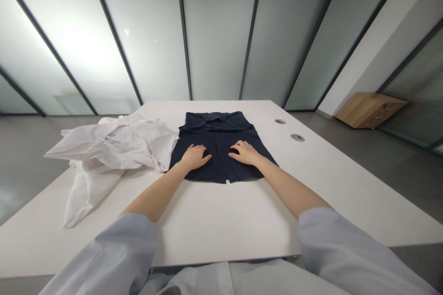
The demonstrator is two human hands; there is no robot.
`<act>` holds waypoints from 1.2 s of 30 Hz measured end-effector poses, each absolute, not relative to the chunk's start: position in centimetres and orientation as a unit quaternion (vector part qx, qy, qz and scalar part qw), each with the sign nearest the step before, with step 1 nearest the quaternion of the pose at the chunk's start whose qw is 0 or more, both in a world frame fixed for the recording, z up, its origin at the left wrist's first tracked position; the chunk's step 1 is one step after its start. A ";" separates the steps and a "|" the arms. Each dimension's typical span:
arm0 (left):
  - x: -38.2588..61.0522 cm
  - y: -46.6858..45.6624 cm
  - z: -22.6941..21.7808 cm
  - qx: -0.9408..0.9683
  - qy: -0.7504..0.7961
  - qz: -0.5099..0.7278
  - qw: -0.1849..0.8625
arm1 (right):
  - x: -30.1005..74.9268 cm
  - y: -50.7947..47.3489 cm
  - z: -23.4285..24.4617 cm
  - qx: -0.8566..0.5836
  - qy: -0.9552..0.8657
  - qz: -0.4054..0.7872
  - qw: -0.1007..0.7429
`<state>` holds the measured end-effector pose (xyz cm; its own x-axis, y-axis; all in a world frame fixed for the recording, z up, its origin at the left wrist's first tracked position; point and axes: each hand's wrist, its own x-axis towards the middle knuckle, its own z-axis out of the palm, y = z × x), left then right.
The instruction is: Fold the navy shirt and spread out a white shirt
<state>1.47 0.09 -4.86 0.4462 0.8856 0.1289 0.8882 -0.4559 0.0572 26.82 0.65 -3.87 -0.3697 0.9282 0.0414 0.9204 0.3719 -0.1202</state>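
Dark navy shorts lie spread on the white table, with the waist at the far side and the two leg hems toward me. Their upper part looks folded or rumpled. On the left leg rests my left hand, palm down, fingers extended and the thumb apart. My right hand lies on the right leg in the same way, its fingers slightly bent and spread. Neither hand grips the cloth. Left of the shorts, close to their edge, is a crumpled pile of white garments.
The white table has two round cable holes on its right. Part of the white pile hangs over the left edge. A wooden cabinet stands on the floor at right. Frosted glass panels rise behind the table.
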 end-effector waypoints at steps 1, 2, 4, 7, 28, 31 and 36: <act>1.6 0.2 -5.0 -0.850 -0.523 -0.063 0.011 | 26.8 0.7 -4.0 -0.561 -0.826 0.044 0.044; 1.7 0.3 -5.2 -0.848 -0.526 -0.056 0.011 | 26.8 0.7 -4.2 -0.564 -0.823 0.049 0.038; 1.8 0.4 -5.5 -0.844 -0.535 -0.041 0.006 | 26.8 0.8 -4.7 -0.571 -0.818 0.055 0.028; 1.8 0.4 -5.6 -0.835 -0.549 -0.021 -0.012 | 26.7 1.1 -5.4 -0.578 -0.814 0.062 0.008; 2.1 -1.1 -3.6 -0.852 -0.514 -0.097 0.021 | 26.6 0.4 -4.1 -0.468 -0.874 0.047 0.125; 2.3 -1.2 -3.8 -0.857 -0.509 -0.080 0.008 | 26.3 0.4 -4.5 -0.481 -0.869 0.067 0.093; 2.4 -1.2 -4.7 -0.864 -0.502 -0.003 -0.038 | 25.8 0.4 -5.2 -0.511 -0.853 0.100 0.040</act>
<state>2.41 -1.16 -4.66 0.4968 0.8672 -0.0328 0.8668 -0.4939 0.0690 25.81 0.35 -5.16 -0.4743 0.8797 -0.0342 0.8637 0.4574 -0.2115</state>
